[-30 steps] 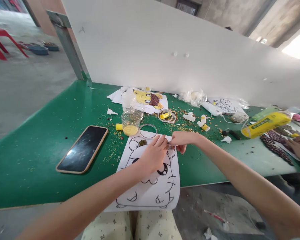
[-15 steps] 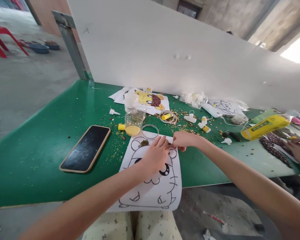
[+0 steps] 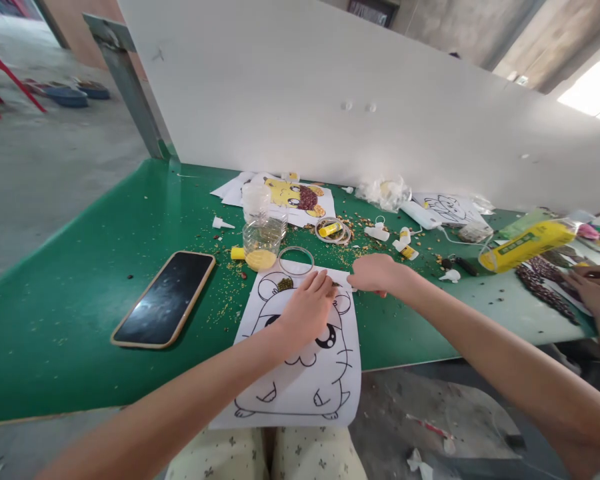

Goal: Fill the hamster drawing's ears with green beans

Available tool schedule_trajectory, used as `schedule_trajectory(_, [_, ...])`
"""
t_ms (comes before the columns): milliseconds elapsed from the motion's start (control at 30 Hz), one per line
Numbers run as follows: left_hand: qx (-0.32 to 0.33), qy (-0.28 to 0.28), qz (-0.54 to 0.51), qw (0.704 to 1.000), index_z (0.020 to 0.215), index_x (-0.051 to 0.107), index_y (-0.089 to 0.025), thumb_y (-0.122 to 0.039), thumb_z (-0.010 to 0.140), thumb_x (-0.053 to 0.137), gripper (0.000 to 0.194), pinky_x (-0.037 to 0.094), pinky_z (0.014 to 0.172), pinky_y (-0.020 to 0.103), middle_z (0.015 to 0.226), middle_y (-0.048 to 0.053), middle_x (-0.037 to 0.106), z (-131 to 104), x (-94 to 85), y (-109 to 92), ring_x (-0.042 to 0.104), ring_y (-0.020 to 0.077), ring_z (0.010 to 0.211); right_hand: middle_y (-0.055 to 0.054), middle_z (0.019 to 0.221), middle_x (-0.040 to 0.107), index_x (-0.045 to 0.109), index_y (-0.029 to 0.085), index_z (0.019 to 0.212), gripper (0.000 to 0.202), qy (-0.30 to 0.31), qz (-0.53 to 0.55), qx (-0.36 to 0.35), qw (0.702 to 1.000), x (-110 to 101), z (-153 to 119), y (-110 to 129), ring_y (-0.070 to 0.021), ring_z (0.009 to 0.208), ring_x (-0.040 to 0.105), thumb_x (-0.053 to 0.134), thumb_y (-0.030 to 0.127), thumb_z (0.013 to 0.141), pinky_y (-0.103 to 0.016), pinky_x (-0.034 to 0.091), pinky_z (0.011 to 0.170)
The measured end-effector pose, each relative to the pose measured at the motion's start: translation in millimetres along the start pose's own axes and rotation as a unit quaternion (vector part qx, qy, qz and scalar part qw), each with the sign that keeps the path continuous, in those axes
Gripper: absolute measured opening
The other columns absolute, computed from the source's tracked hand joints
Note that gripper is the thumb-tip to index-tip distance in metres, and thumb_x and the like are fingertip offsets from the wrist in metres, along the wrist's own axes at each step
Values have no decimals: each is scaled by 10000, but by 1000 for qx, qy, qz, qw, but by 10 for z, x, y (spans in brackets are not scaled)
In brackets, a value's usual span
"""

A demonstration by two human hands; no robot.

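A sheet of paper (image 3: 300, 373) with a black outline of a hamster-like animal lies in front of me, its lower edge reaching over the table edge. Greenish seeds (image 3: 285, 285) fill part of the left ear in the drawing. My left hand (image 3: 310, 307) lies across the upper part of the sheet, fingers stretched toward the right ear. By its fingertips is a small dark bit that I cannot make out. My right hand (image 3: 377, 272) is closed just beyond the sheet's upper right corner. A pale tip and a bit of orange-red show at its fingers; the rest is hidden.
A phone (image 3: 165, 300) lies at left. Beyond the sheet stand clear plastic jars (image 3: 265, 243), one holding yellow grains, beside a ring lid (image 3: 296, 260). Glue bottles (image 3: 405, 247), loose seeds and a yellow packet (image 3: 530, 247) lie rightward. Another person's hand (image 3: 595, 290) is at far right.
My right hand has moved slightly away from my left fingertips, opening a small gap where a pale tip shows. My left hand stays on the sheet. The view has shifted a little.
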State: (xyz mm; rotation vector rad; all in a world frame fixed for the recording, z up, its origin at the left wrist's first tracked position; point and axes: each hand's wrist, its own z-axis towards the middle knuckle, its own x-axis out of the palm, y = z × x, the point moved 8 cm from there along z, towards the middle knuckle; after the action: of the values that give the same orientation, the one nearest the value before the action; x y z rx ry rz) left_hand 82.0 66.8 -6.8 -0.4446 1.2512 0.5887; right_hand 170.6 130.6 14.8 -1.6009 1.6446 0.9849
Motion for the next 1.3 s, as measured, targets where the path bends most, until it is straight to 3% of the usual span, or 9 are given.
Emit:
schedule_trajectory(133, [-9,-6,-13,1000,1170,515,-115,-173,842,436,342,211,1071,385,1210,127,503,-8,-30,16,350,254,1258,-105,664,616,556,159,590,198,-73,-20,1,997,-140,-144,-170,-235,683,592,515,270,748,-287,345,566])
schedule_trajectory(233, [-16,-7,-21,1000,1162,514,-128,-172,838,445,334,229,1060,375,1190,120,505,-20,-41,32,376,245,1227,-61,800,640,581,185,734,196,-115,11,-30,993,-30,-203,-213,-181,709,567,487,349,786,-252,325,562])
schedule_trajectory(467, [-10,4,-29,1000,1208,478,-126,-217,869,421,355,248,1046,377,1216,129,474,-33,-30,32,328,255,1253,-16,740,611,528,191,746,174,-143,109,-75,981,348,-195,-271,-132,662,525,462,336,815,-226,335,561])
schedule_trajectory(700, [-20,18,-40,999,1238,435,-141,-178,855,414,386,260,1046,389,1270,125,446,-20,-5,30,301,259,1277,28,650,532,454,201,707,104,-198,237,-123,943,282,-235,-281,-103,586,466,463,248,800,-219,334,548])
schedule_trajectory(900, [-25,38,-53,998,1260,426,-144,-166,865,384,398,252,1057,396,1296,125,429,-16,30,31,294,263,1286,27,632,525,480,196,692,74,-186,308,-145,922,261,-92,-335,-97,573,467,516,228,748,-203,363,547])
schedule_trajectory(1300, [-23,63,-45,997,1301,394,-151,-189,858,393,444,229,1068,410,1340,138,390,-5,78,32,272,278,1308,31,598,523,452,200,654,70,-178,233,-124,948,269,-14,-326,-105,557,463,509,188,691,-216,324,544])
